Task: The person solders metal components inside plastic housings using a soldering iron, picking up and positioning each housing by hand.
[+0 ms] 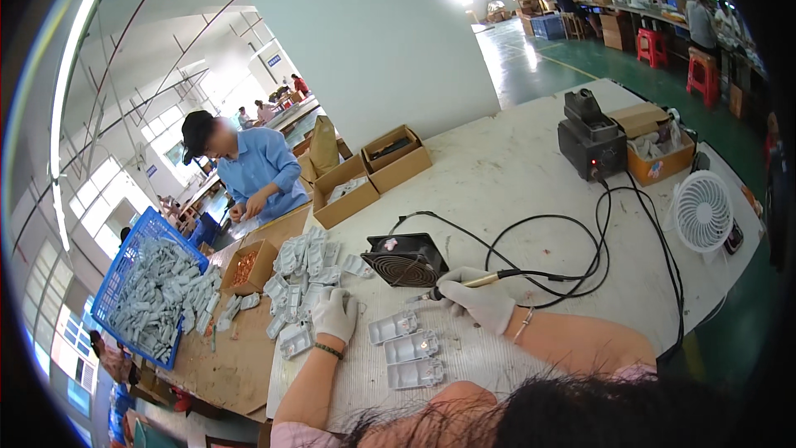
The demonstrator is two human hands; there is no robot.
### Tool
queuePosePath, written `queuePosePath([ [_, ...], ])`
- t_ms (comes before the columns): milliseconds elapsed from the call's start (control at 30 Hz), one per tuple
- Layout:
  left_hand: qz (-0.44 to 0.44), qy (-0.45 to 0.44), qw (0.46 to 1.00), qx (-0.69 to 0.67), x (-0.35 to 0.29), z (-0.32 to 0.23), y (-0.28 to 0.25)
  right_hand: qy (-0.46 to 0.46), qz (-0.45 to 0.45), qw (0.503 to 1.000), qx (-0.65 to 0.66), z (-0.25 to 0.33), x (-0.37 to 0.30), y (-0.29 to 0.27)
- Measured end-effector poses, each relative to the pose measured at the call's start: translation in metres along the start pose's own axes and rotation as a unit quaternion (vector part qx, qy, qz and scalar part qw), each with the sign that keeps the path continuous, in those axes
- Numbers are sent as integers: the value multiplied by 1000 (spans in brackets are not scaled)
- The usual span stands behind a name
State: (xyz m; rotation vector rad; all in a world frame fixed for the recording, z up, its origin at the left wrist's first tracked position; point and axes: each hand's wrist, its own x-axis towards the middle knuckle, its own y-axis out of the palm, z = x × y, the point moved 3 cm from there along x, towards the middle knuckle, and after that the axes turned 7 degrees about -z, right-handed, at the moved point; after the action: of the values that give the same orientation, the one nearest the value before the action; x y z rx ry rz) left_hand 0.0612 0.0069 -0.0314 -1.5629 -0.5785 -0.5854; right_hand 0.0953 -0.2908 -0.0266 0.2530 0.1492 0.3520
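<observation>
Nearest, 3 grey plastic casings (413, 373) lie in a rough column on the white bench (514, 174), open sides up. L hand (335, 315), white-gloved w/ dark beaded bracelet at wrist, rests at the R edge of the casing pile (303, 261), fingers bent; can't tell if it's gripping one. R hand (477, 299), also gloved, pale band at wrist, is closed round a soldering iron (481, 280), held like a pen, tip pointing L just beyond the top casing of the column; too small to tell if it touches anything. Directly past the hands, a sq. black fan (406, 259) stands on the bench, w/ black cable (547, 217) looping behind & to the R. Further L: a small cardboard box (249, 269) of copper-coloured bits, then a tilted blue basket (116, 270) heaped w/ casings. Far R, a round white fan (702, 210); beyond it, a black soldering station (593, 149), red light on, next to an open carton (663, 158). Across on the L, 2 cardboard trays (344, 203) near a co-worker in blue shirt (265, 166), hands together. Bkgd: red stools (651, 47) & other workers at benches.
</observation>
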Motion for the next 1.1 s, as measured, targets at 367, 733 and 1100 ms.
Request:
queuePosePath([
  [367, 19, -100, 989, 110, 5, -4, -2, -4, 23, 1000, 10, -5, 6, -2],
  [733, -22, -65, 997, -38, 6, -2, -20, -12, -6, 1000, -2, -4, 6, -2],
  [1100, 102, -277, 816, -498, -4, 9, -5, -11, -28, 999, 24, -4, 0, -6],
])
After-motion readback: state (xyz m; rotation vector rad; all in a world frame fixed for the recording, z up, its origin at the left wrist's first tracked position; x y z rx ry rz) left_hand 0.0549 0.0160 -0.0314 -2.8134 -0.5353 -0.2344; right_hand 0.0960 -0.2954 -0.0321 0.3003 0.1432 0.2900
